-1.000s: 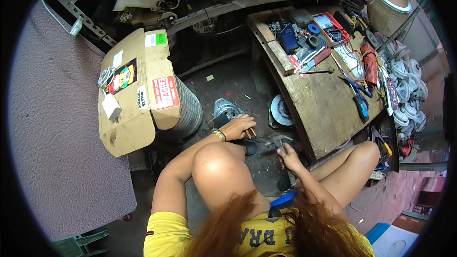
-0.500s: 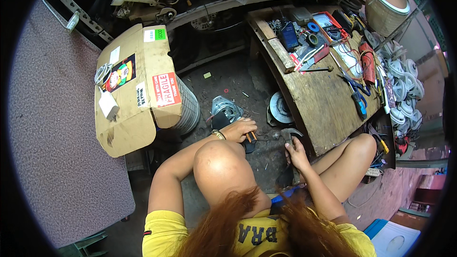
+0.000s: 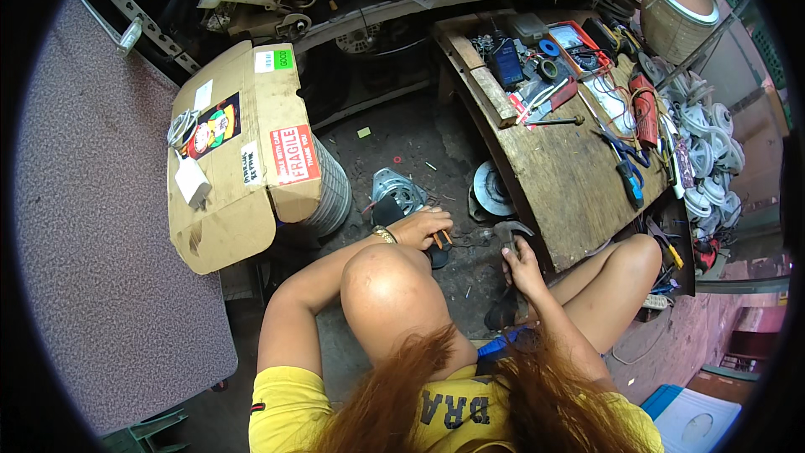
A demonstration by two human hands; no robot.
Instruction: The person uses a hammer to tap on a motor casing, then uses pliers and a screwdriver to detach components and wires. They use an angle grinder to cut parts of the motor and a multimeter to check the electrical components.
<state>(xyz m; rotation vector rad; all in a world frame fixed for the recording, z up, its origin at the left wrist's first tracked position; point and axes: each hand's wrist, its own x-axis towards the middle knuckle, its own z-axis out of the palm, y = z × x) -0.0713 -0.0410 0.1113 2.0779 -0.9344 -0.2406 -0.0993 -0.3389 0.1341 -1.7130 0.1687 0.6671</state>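
My left hand (image 3: 424, 226) is closed around an orange-and-black handled tool (image 3: 443, 240), whose working end I cannot make out. Just beyond it on the floor lies a metal motor part (image 3: 397, 191) with an open frame. In my right hand (image 3: 523, 265) is a hammer (image 3: 508, 233), gripped by its handle with the curved metal head up, near the workbench's edge. The hammer is apart from the tool in my left hand.
A wooden workbench (image 3: 558, 172) with pliers, a red power tool (image 3: 644, 109) and small parts stands at the right. A round metal disc part (image 3: 493, 189) sits beside it on the floor. At the left, a flattened cardboard box (image 3: 226, 210) rests over a ribbed drum (image 3: 334, 197).
The hammer head in my right hand has risen and tilted slightly. My left hand and the handled tool stay in nearly the same place.
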